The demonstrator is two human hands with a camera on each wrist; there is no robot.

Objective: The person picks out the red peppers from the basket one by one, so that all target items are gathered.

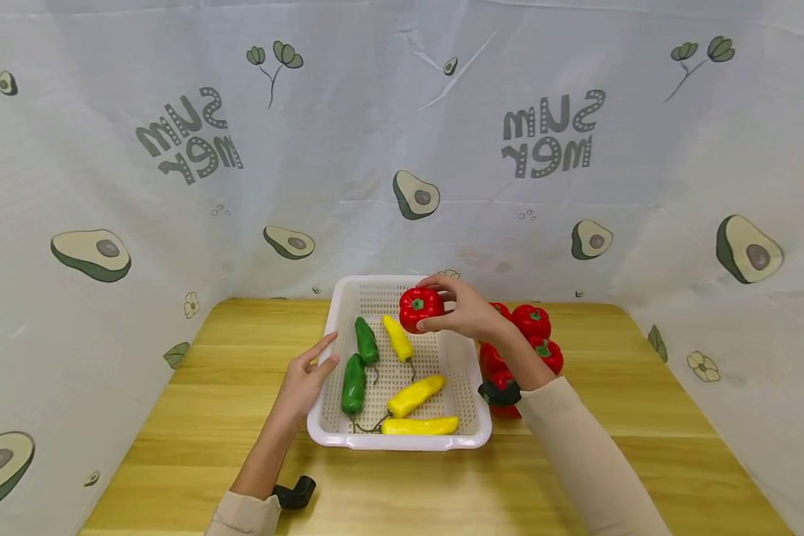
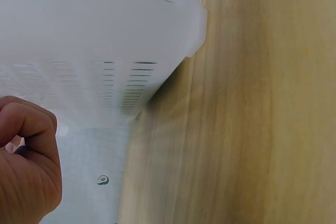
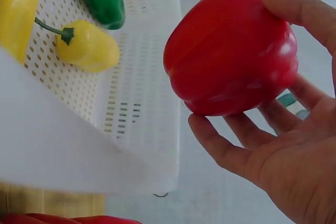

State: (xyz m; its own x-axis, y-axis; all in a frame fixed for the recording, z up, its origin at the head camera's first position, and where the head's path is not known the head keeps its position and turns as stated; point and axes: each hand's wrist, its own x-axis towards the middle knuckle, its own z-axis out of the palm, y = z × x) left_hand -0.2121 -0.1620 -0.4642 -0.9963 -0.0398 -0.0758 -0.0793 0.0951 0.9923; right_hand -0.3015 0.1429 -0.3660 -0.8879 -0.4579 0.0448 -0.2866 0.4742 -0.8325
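A red bell pepper (image 1: pixel 418 310) is held by my right hand (image 1: pixel 462 311) above the far right part of a white plastic basket (image 1: pixel 330 327). The right wrist view shows thumb and fingertips around the bell pepper (image 3: pixel 231 51). At the basket's left rim is my left hand (image 1: pixel 306 381), its index finger and thumb reaching over the rim. Curled fingers of the left hand (image 2: pixel 29 156) show in the left wrist view; their contact with the rim is partly hidden. Inside the basket lie green peppers (image 1: pixel 353 385) and several yellow peppers (image 1: pixel 415 396).
More red bell peppers (image 1: pixel 532 321) are grouped against the basket's right side, partly behind my right forearm. The wooden table (image 1: pixel 241 372) ends at a pale sheet (image 1: pixel 362 223) printed with avocados, which rises at the back and sides.
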